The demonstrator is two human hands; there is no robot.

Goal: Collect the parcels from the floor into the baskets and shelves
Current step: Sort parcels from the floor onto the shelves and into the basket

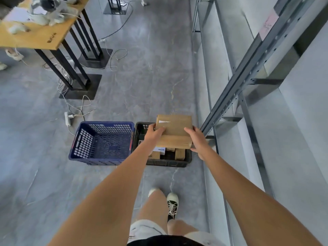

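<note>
Black basket (188, 158), half-hidden under hand-held parcel (174, 132).

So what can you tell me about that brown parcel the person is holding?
The brown parcel is a flat, rectangular package that looks like cardboard or kraft paper, with a small white mark near its top left corner. It is held in the air above the black basket, which already holds smaller parcels. The left hand grips its left edge and the right hand its right edge, fingers curled round it.

Bare arms, short pants, lace-up shoes.
Left hand (154, 134) and right hand (198, 140) without gloves or sleeves; pale cloth shorts (147, 229); black canvas shoe with white toe and laces (172, 205).
</note>
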